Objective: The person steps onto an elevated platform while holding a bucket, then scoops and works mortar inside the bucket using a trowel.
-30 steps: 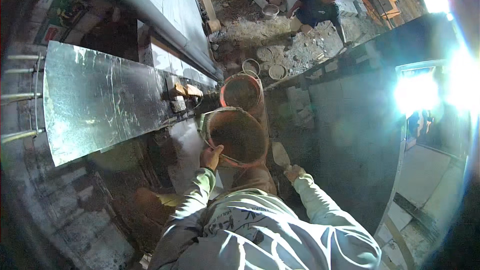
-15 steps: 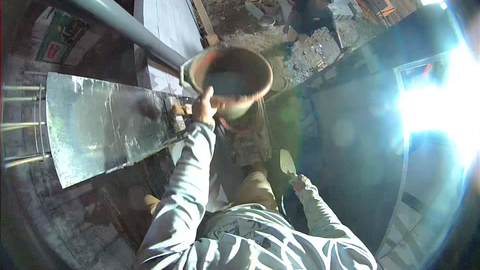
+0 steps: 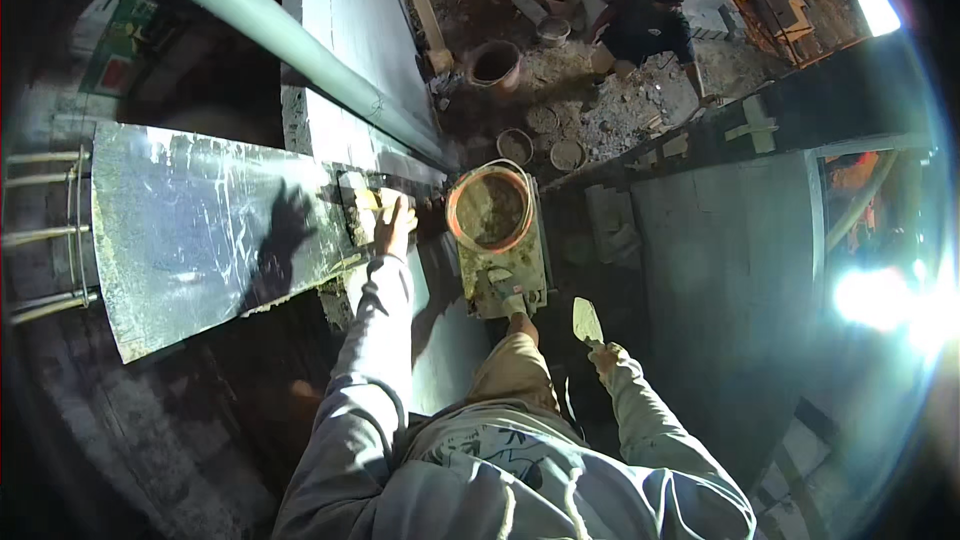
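My left hand (image 3: 396, 227) reaches forward with no bucket in it, its fingers apart beside a yellowish piece (image 3: 370, 200) at the end of a smeared metal sheet (image 3: 215, 240). Whether it touches that piece I cannot tell. Its shadow with spread fingers falls on the sheet. In my right hand (image 3: 606, 358) is a trowel (image 3: 586, 320), blade up, held low at my right side. Ahead of my legs, a red-rimmed bucket (image 3: 490, 210) with greyish contents stands on a narrow platform (image 3: 530, 260). Farther off, another bucket (image 3: 495, 67), dark inside, shows above the rubble ground.
A thick grey pipe (image 3: 270, 35) slants past the pale wall (image 3: 350, 50) at left. Rods (image 3: 45, 235) stick out beyond the sheet. Below, a person (image 3: 650, 30) bends over rubble near several buckets. Bright lamps (image 3: 880, 298) glare at right.
My left hand has let go of the bucket it held up and moved slightly left. A bucket now shows farther off, and the one on the platform is uncovered. The trowel stays in my right hand.
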### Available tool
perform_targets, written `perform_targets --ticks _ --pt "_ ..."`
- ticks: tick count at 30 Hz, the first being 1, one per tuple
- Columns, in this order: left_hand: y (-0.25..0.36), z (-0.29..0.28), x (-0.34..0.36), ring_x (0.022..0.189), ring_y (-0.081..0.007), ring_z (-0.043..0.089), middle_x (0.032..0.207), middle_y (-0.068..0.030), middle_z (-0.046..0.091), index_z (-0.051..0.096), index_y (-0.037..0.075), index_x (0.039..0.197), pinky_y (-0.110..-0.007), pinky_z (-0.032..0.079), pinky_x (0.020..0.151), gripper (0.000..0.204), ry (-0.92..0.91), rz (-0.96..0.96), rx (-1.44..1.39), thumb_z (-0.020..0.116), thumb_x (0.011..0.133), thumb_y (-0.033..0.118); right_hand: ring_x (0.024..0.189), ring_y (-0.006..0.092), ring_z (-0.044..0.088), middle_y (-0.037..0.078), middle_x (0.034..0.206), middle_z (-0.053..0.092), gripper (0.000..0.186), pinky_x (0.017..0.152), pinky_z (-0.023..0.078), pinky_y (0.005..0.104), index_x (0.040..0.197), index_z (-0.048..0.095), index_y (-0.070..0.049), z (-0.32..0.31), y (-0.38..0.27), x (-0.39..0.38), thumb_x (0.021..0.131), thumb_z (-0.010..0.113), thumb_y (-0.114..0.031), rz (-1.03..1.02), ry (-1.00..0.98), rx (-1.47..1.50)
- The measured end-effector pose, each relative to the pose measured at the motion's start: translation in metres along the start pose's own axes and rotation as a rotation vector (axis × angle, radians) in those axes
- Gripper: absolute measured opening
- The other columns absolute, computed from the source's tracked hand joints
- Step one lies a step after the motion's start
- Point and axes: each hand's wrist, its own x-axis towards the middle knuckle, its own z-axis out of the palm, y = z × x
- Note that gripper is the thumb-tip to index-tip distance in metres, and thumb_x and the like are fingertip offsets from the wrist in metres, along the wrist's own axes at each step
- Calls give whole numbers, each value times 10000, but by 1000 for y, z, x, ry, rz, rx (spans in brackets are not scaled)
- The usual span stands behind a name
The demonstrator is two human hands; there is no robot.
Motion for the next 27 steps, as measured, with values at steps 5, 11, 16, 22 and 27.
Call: perform_targets --ticks 5,11,16,22,27 --pt "-89 -81 -57 718 -144 552 838 -80 572 511 20 1031 -245 429 574 493 118 -133 32 550 823 465 505 190 527 77 649 545 272 426 420 350 912 526 -49 -2 -32 8 754 630 -245 40 -210 -228" --pt "-157 -117 -108 592 -93 483 685 -6 513 559 18 861 -226 416 534 310 183 -79 36 543 875 327 849 329 577 156 922 593 417 730 467 396 1113 475 -79 2 -64 42 723 575 -185 -339 -76 -515" --pt "-206 -148 -130 742 -140 565 817 -90 613 577 -22 952 -276 445 685 384 129 -70 362 555 855 349 1145 351 425 181 1279 404 645 952 362 408 1302 405 -139 51 -87 178 695 582 -267 -183 -219 -892" --pt "-256 -177 -142 553 -71 368 579 40 378 429 106 646 -229 309 506 341 -214 -271 -35 477 901 329 1003 413 500 238 1110 511 540 845 413 464 1176 498 -101 99 -197 331 667 599 -250 -677 369 -571" --pt "-298 -173 -190 647 -107 539 680 -7 546 558 10 792 -262 453 628 315 189 -374 223 562 851 319 933 372 552 169 1002 587 417 777 453 445 1071 564 -84 101 -316 417 681 581 -231 -657 286 -211"
